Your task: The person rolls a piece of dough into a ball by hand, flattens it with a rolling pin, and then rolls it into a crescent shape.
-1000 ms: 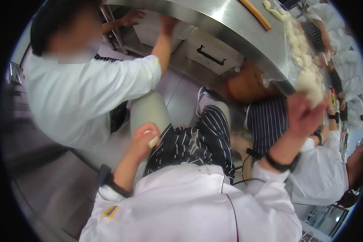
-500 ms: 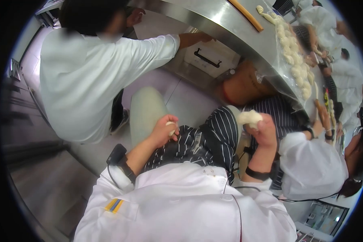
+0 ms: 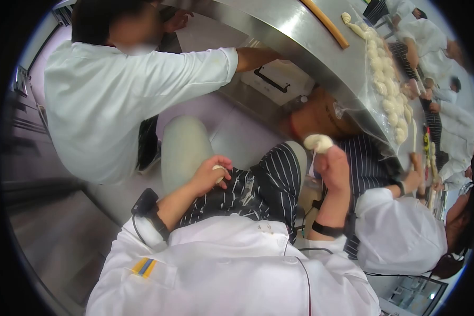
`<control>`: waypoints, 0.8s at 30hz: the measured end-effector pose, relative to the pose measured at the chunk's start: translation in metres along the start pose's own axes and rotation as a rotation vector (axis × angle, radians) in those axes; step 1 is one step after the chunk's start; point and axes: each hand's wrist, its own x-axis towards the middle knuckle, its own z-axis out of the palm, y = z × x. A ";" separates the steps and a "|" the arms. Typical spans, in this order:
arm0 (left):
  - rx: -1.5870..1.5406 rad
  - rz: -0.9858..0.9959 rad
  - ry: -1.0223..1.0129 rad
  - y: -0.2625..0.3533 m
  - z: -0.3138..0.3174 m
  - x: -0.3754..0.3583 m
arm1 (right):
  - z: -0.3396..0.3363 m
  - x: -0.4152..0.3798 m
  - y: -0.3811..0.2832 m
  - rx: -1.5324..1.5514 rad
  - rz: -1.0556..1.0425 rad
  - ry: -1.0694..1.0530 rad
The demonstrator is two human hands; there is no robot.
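Observation:
My right hand (image 3: 334, 171) is raised above my right thigh, its fingers closed around a piece of pale dough (image 3: 318, 142). The dough's rounded, bent end sticks out over the fingertips. Near my lap, my left hand (image 3: 204, 178) curls around a smaller bit of dough (image 3: 218, 173), mostly covered by the fingers. Below both hands is my black apron with white stripes (image 3: 237, 192).
A steel worktable (image 3: 321, 58) curves ahead, bearing a rolling pin (image 3: 326, 23) and rows of shaped dough (image 3: 384, 79) on plastic film. A co-worker (image 3: 121, 100) reaches under it at left; another (image 3: 400, 226) sits close on my right. A white box (image 3: 279, 81) stands underneath.
My right hand has shifted slightly left, and its dough now looks rounder and stands higher over the fingers. My left hand has moved a little left. The whole view has shifted slightly.

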 end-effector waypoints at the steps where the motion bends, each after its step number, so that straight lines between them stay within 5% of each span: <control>1: 0.001 0.002 -0.003 0.000 -0.001 0.001 | 0.004 0.005 -0.003 0.079 0.001 0.112; 3: -0.017 -0.006 -0.008 0.000 -0.003 0.001 | 0.007 0.015 -0.008 0.353 0.080 0.179; 6: -0.051 -0.024 -0.017 0.003 -0.001 0.003 | 0.000 0.030 0.006 0.288 0.263 0.204; 9: -0.065 -0.024 -0.022 0.003 0.000 0.004 | -0.007 0.031 -0.016 0.457 0.020 0.145; 13: -0.061 -0.020 -0.006 0.004 -0.001 0.000 | 0.011 0.008 -0.099 0.337 -0.772 -0.057; 15: -0.048 -0.029 0.001 0.004 0.003 0.001 | 0.014 -0.008 -0.120 0.248 -1.001 -0.012; 18: -0.069 -0.043 0.011 0.006 0.002 -0.001 | 0.015 -0.018 -0.136 0.006 -1.154 0.061; 24: -0.109 -0.049 0.008 0.007 0.000 -0.002 | 0.010 -0.033 -0.132 0.010 -1.144 0.019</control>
